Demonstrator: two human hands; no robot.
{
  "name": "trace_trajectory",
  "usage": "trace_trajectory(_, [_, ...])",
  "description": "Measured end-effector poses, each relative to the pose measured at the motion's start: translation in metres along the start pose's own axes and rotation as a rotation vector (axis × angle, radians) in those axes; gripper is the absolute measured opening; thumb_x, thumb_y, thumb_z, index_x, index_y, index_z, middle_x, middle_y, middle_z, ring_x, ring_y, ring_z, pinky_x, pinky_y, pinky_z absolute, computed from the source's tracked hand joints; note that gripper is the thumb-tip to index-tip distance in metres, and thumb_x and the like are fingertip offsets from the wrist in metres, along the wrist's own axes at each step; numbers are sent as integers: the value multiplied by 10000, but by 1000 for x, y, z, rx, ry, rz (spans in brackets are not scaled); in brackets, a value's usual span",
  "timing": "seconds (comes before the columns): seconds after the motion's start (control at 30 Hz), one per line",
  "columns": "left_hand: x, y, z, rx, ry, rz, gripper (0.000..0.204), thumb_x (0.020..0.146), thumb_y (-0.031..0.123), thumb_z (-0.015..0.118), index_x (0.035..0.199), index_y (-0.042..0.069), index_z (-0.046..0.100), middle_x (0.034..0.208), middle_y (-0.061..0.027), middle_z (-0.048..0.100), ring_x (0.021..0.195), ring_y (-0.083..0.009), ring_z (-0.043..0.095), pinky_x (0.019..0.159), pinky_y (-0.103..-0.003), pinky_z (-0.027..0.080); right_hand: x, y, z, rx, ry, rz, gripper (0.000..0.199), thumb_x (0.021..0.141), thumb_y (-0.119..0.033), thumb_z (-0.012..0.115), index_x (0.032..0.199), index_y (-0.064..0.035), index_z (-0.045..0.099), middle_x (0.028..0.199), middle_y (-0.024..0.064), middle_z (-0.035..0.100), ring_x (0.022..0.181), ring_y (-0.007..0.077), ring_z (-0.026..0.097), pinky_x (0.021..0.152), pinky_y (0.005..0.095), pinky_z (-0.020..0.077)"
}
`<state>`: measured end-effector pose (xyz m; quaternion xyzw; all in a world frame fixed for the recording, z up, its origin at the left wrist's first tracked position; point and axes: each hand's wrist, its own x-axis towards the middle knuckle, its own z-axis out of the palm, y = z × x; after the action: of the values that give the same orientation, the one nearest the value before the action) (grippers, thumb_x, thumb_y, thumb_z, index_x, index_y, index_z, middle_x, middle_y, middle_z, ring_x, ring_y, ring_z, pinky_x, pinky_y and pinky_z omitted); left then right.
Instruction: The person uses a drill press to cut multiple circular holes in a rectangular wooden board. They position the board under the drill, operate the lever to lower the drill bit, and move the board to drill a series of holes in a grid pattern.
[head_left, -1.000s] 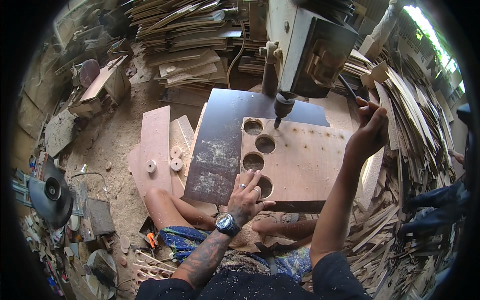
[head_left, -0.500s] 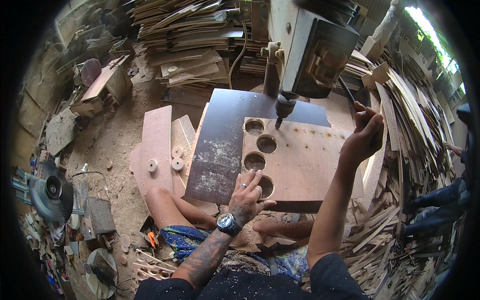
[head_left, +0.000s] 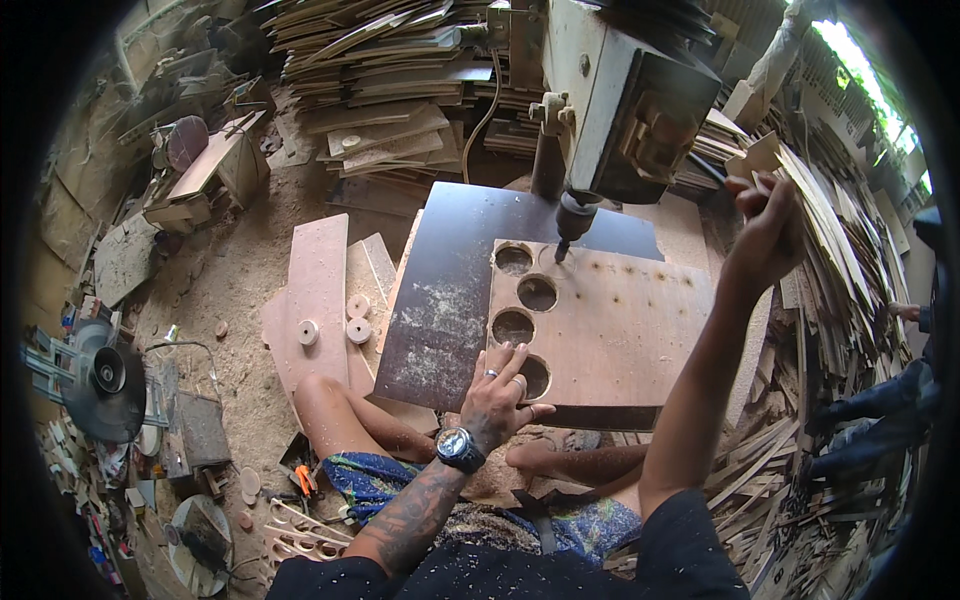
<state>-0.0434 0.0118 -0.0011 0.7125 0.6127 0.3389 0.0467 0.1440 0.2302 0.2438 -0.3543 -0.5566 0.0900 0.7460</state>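
Note:
A plywood board [head_left: 620, 340] with several round holes along its left side and rows of dark dots lies on a dark table [head_left: 440, 290]. My left hand [head_left: 497, 395] rests on the board's near left corner beside the nearest hole, fingers spread and thumb stretched out. Above the board's far left part hangs the drill press [head_left: 600, 120], its chuck [head_left: 574, 213] and bit close over a faintly marked circle next to the farthest hole. Up to the right, my right hand [head_left: 765, 225] is closed round the press's dark lever [head_left: 706, 166], partly hidden by the fingers.
Wooden discs [head_left: 309, 332] lie on boards left of the table. A large fan [head_left: 104, 370] stands at far left. Stacked sheets [head_left: 380, 80] rise behind, and offcuts [head_left: 840, 240] pile up at right. Another person's legs [head_left: 870, 420] show at the right edge. Sawdust covers the floor.
My right hand has moved right and slightly upward with the lever. My left hand keeps its place on the board, and the whole view has shifted slightly.

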Motion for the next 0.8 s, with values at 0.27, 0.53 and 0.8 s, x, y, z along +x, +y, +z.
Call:
trace_trajectory(0.27, [12, -2, -4, 144, -16, -43, 928, 726, 776, 735, 1255, 32, 570, 1432, -142, 535, 1410, -345, 436, 1161, -517, 300, 209, 36, 111, -216, -527, 309, 374, 985, -370, 625, 1025, -3, 681, 822, 90, 662, 677, 172, 689, 588, 306, 565])
trace_trajectory(0.53, [-10, -46, -58, 124, -30, -99, 1122, 617, 802, 794, 1376, 19, 530, 1329, -172, 593, 1326, -356, 501, 1139, -483, 384, 265, 101, 157, -195, -623, 519, 313, 995, -302, 625, 1026, 10, 633, 880, 126, 634, 693, 242, 696, 570, 352, 588])
trace_trajectory(0.8, [-27, -76, -96, 152, -34, -60, 1145, 586, 691, 887, 1435, 17, 518, 1306, -150, 568, 1286, -351, 512, 1085, -461, 451, 267, 109, 157, -198, -589, 451, 277, 1012, -316, 604, 1061, -43, 599, 913, 71, 596, 664, 214, 698, 536, 341, 588])
